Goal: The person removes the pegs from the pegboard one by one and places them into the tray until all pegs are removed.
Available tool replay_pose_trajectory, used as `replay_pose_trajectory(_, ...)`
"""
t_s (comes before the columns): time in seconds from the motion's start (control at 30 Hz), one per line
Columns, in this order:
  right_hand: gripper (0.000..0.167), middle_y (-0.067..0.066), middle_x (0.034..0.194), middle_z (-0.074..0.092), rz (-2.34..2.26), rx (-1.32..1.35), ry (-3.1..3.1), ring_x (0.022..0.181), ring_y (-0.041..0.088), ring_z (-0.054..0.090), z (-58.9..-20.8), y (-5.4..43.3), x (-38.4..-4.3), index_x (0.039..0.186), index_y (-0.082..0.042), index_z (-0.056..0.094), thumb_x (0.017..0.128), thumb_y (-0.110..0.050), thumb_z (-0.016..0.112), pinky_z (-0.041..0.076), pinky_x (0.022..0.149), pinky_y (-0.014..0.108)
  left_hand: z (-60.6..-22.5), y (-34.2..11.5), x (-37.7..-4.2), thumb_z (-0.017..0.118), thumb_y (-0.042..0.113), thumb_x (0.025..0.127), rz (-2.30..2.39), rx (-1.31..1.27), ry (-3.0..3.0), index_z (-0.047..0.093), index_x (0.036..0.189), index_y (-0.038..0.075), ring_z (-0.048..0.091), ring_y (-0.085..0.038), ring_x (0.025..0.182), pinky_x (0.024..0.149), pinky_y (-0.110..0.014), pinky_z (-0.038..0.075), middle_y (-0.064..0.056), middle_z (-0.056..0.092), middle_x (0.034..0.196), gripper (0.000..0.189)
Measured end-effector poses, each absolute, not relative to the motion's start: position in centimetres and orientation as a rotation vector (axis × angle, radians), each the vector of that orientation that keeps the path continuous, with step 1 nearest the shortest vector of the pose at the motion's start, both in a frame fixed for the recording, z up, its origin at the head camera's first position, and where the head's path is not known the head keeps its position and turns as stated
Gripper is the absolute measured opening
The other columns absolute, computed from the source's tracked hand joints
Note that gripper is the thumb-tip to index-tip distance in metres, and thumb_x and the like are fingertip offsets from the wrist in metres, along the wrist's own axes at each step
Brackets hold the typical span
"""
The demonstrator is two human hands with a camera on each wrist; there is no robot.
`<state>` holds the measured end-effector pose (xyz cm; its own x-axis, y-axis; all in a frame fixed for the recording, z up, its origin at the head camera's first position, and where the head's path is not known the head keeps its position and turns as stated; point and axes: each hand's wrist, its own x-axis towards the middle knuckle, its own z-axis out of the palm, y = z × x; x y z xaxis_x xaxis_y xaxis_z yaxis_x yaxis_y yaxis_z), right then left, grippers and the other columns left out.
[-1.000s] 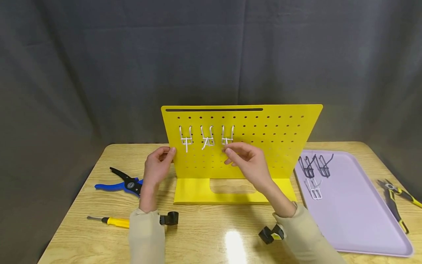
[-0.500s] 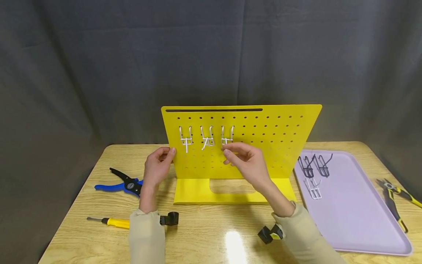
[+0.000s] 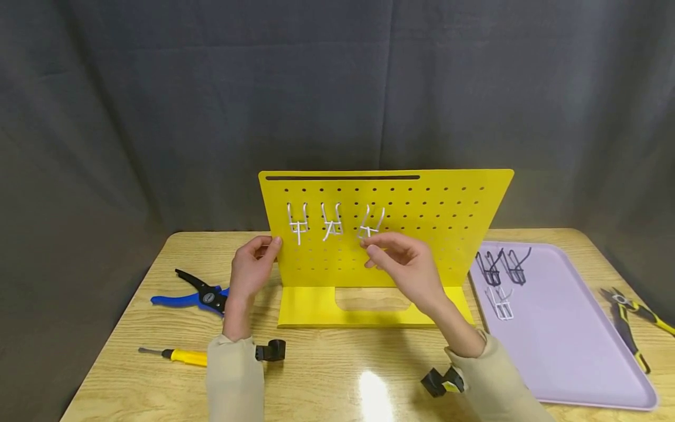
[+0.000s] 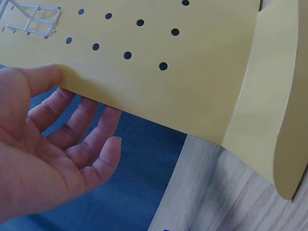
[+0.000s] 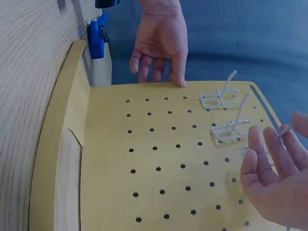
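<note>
A yellow pegboard [image 3: 316, 275] stands upright on its folded base. My left hand [image 3: 251, 266] grips its left edge, the thumb on the front and the fingers behind, as the left wrist view shows. My right hand [image 3: 408, 269] pinches a white wire hook [image 3: 369, 228] by its front prong. That hook leans to the right against the board's face; whether its top ends sit in holes I cannot tell. Two more white hooks, a left one [image 3: 298, 226] and a middle one [image 3: 332, 226], hang in a row beside it. Fingertips partly cover the held hook in the right wrist view.
On the right, a lilac tray [image 3: 575, 351] bears two black hooks [image 3: 491, 269] and a white hook [image 3: 503, 309]. Yellow-and-black cutting pliers [image 3: 626, 322] lie beyond it. Blue-handled pliers [image 3: 205, 296] and a yellow screwdriver [image 3: 184, 357] lie left of my left arm.
My right hand has shifted slightly right and down, taking the third white hook with it. The hook has gone from straight to tilted. My left hand has stayed on the board's edge.
</note>
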<state>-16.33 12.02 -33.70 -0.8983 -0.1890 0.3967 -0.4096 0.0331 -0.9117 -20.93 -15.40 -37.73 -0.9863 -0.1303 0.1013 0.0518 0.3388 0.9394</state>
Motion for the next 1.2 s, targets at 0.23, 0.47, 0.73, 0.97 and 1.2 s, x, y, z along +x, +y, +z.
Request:
replay_pose_trajectory(0.23,0.018,0.001,0.104,0.071,1.907,0.634,-2.170,0.077,0.021,0.068,-34.1,13.8,-15.9,0.107,0.005,0.066,0.092,-0.003,0.063,0.054,0.080,0.030,-37.7,-15.3,-21.0,0.058,0.028,0.097,-1.702,0.067,-2.434,0.066,0.108,-0.002,0.060,-0.030,0.088,0.075,-0.026,0.047,-0.019,0.064,0.095,0.033)
replay_pose_trajectory(0.47,0.018,0.004,0.104,0.071,1.847,0.574,-2.213,0.080,0.019,0.068,-34.8,15.6,-15.4,0.107,0.005,0.067,0.092,-0.002,0.063,0.054,0.078,0.028,-37.7,-15.3,-20.9,0.058,0.027,0.097,-1.707,0.063,-2.436,0.066,0.109,-0.002,0.060,-0.036,0.092,0.075,-0.027,0.047,-0.019,0.064,0.094,0.033)
replay_pose_trajectory(0.73,0.016,-0.007,0.101,0.071,1.791,0.538,-2.225,0.078,0.015,0.069,-36.0,17.7,-14.4,0.106,0.007,0.066,0.091,0.001,0.062,0.053,0.078,0.025,-37.8,-15.5,-20.8,0.057,0.029,0.098,-1.723,0.069,-2.448,0.065,0.110,-0.002,0.060,-0.037,0.095,0.080,-0.031,0.047,-0.020,0.063,0.099,0.034)
replay_pose_trajectory(0.97,0.017,-0.008,0.103,0.071,1.701,0.485,-2.288,0.078,0.015,0.068,-37.0,20.3,-13.4,0.108,0.004,0.067,0.092,0.000,0.061,0.052,0.079,0.022,-37.9,-15.4,-20.9,0.057,0.028,0.098,-1.698,0.077,-2.451,0.065,0.110,-0.002,0.060,-0.036,0.093,0.080,-0.031,0.047,-0.020,0.064,0.098,0.034)
replay_pose_trajectory(1.2,0.018,-0.006,0.107,0.071,1.644,0.404,-2.343,0.076,0.014,0.068,-37.6,23.2,-12.3,0.110,0.003,0.066,0.094,-0.003,0.060,0.053,0.075,0.023,-37.7,-15.3,-20.8,0.056,0.029,0.098,-1.685,0.080,-2.452,0.065,0.109,-0.003,0.060,-0.037,0.094,0.080,-0.032,0.046,-0.020,0.063,0.097,0.034)
